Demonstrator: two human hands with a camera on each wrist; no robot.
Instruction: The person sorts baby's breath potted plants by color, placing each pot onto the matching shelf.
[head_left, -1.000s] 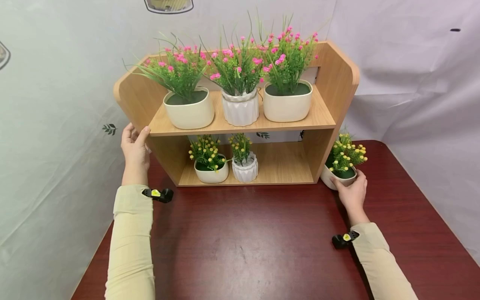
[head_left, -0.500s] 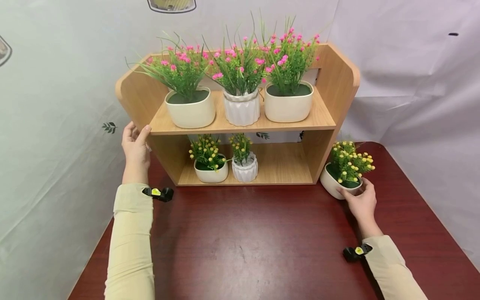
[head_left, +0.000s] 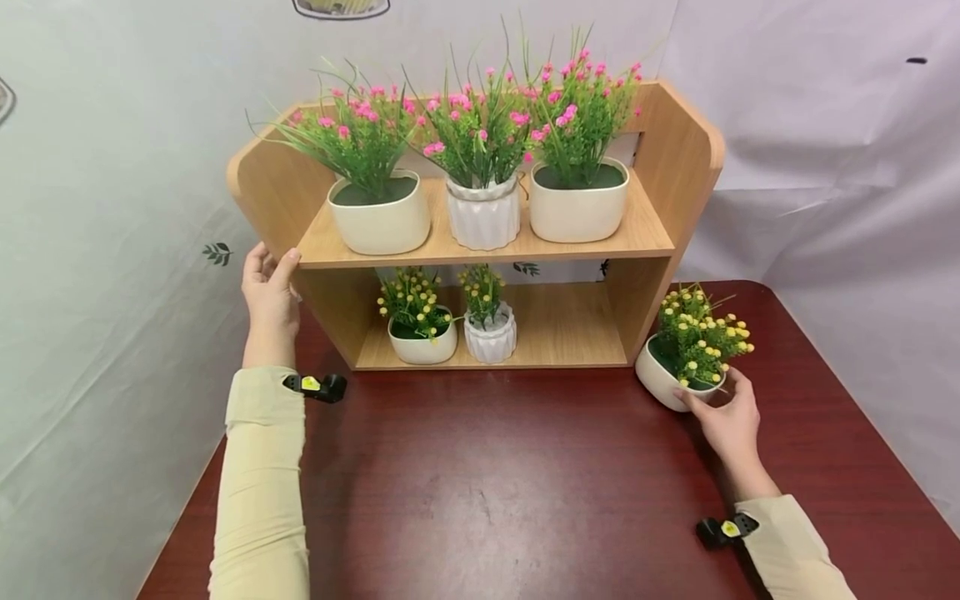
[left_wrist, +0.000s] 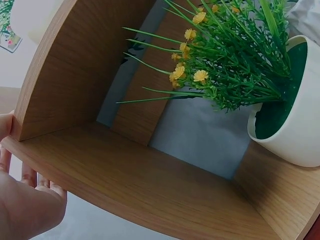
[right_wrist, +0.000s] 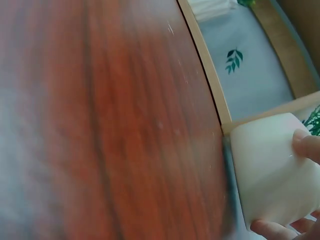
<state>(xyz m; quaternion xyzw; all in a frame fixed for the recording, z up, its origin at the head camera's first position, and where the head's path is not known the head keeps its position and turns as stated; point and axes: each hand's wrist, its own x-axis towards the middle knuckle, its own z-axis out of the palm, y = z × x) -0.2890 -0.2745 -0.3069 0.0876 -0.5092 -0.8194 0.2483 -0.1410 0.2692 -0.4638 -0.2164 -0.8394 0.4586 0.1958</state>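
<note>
My right hand grips the near right side of an oblong cream flowerpot. Green leaves and small yellow flowers fill this pot, which is just outside the shelf's right side panel. In the right wrist view, the thumb and fingertips lie on the pot's smooth wall. My left hand holds the left edge of a two-tier wooden shelf. The left wrist view has its thumb on one side of the panel and its fingers on the other.
Three pots of pink flowers stand along the upper tier. On the lower tier are an oblong pot of yellow flowers and a ribbed white pot. The shelf stands on a dark red table against pale wall sheeting.
My right hand has drawn the yellow-flowered pot toward the front and slightly right, beside the shelf. The left hand keeps its hold on the shelf edge.
</note>
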